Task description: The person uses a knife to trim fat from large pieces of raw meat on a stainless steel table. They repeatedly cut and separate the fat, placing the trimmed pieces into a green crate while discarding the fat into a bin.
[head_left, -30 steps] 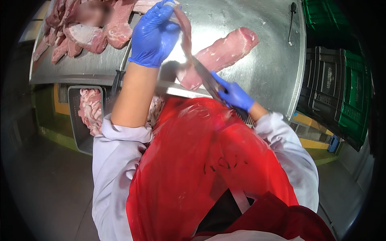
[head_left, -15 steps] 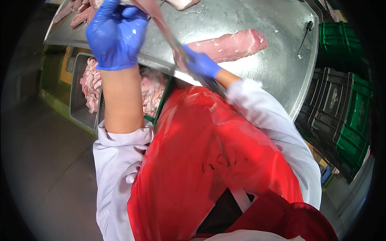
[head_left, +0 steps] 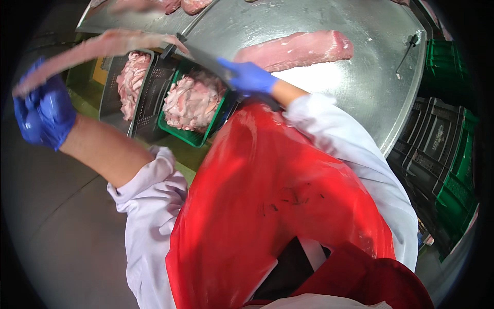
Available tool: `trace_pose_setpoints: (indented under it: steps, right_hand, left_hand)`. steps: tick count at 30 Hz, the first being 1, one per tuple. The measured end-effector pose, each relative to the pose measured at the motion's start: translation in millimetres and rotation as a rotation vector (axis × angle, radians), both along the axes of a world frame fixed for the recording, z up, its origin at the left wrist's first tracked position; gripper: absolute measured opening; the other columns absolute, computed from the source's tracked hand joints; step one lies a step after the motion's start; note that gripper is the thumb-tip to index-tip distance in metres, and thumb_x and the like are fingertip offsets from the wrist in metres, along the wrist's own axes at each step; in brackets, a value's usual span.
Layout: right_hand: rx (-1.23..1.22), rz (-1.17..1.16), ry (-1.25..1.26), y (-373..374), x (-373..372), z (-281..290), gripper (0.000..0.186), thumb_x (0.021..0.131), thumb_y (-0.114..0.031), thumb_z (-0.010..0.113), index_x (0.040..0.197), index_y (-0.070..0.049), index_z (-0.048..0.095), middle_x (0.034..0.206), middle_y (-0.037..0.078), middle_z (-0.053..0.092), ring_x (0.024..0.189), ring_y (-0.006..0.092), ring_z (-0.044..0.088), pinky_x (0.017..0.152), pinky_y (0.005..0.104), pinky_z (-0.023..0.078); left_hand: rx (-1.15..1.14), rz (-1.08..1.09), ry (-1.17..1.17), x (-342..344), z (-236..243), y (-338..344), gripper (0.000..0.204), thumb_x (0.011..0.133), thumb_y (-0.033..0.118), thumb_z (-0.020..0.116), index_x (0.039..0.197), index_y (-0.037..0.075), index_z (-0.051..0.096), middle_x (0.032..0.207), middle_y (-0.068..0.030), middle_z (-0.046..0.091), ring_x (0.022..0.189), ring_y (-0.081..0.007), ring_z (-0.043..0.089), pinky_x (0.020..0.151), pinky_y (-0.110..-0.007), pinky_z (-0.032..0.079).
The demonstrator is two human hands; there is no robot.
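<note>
A metal table point(head_left: 288, 18) fills the top of the view, with a pink slab of meat point(head_left: 298, 50) lying near its front edge. The left hand point(head_left: 43, 110), in a blue glove, is out at the far left, away from the table, its fingers clamped on one end of a long strip of meat point(head_left: 116, 44). That strip stretches rightward through the air, its other end close to a knife point(head_left: 212, 63) (the blade is blurred, so I cannot tell whether they touch). The right hand point(head_left: 252, 78), also gloved in blue, is closed around the knife's handle, in front of the slab. Below the strip, beside the table, stand a grey crate point(head_left: 110, 98) and a green crate point(head_left: 180, 135), both holding pale meat pieces. A thin tool point(head_left: 413, 39) with a black handle lies at the table's right side.
</note>
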State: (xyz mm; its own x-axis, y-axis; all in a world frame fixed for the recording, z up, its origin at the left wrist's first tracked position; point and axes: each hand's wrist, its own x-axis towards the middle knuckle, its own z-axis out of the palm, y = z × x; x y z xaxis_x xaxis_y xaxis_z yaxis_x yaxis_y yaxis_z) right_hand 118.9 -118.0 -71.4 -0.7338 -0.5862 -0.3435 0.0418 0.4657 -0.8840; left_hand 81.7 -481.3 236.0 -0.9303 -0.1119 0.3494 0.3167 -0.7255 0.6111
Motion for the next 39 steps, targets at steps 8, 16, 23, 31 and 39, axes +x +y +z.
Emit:
trace_pose_setpoints:
  steps: [8, 16, 23, 31, 39]
  right_hand:
    - [0.194, -0.547, -0.040, 192, 24, -10, 0.074, 0.092, -0.015, 0.061, 0.158, -0.029, 0.029, 0.075, 0.011, 0.068, 0.061, 0.0160, 0.066, 0.060, 0.0319, 0.055]
    - [0.640, -0.624, 0.386, 129, -33, -60, 0.073, 0.093, -0.018, 0.048, 0.159, -0.022, 0.017, 0.089, 0.029, 0.068, 0.080, 0.0441, 0.068, 0.077, 0.0532, 0.053]
    - [0.731, -0.488, 0.136, 104, 73, -10, 0.083, 0.087, -0.005, 0.045, 0.160, -0.020, 0.008, 0.081, 0.027, 0.067, 0.073, 0.0461, 0.066, 0.070, 0.0549, 0.053]
    - [0.527, -0.493, -0.060, 145, 159, -12, 0.065, 0.100, -0.031, 0.046, 0.159, -0.032, 0.016, 0.096, 0.030, 0.066, 0.083, 0.0461, 0.066, 0.076, 0.0523, 0.051]
    - [0.121, -1.205, 0.130, 227, 327, -11, 0.078, 0.099, -0.029, 0.058, 0.161, -0.023, 0.011, 0.091, 0.019, 0.069, 0.069, 0.0291, 0.069, 0.070, 0.0379, 0.054]
  left_hand:
    - [-1.980, 0.970, -0.722, 93, -249, -112, 0.027, 0.079, 0.024, 0.076, 0.093, 0.002, 0.068, 0.077, -0.0082, 0.064, 0.078, -0.0226, 0.061, 0.078, -0.035, 0.051]
    - [-2.030, -0.012, 0.457, 5, -352, 291, 0.070, 0.076, 0.030, 0.072, 0.139, 0.011, 0.047, 0.140, -0.0188, 0.047, 0.125, -0.0434, 0.050, 0.101, -0.056, 0.042]
    - [-2.149, -0.130, 0.343, -94, -378, 322, 0.049, 0.080, 0.022, 0.068, 0.127, 0.013, 0.056, 0.121, -0.0185, 0.059, 0.111, -0.0396, 0.059, 0.089, -0.053, 0.050]
    - [-1.334, -0.649, -0.400, -255, -438, 272, 0.065, 0.080, 0.021, 0.066, 0.138, -0.002, 0.049, 0.112, -0.0204, 0.067, 0.099, -0.0318, 0.066, 0.085, -0.041, 0.055]
    - [-0.538, -1.215, -0.673, -102, -337, 443, 0.064, 0.084, 0.025, 0.063, 0.142, 0.004, 0.045, 0.129, -0.0174, 0.059, 0.116, -0.0365, 0.059, 0.102, -0.051, 0.048]
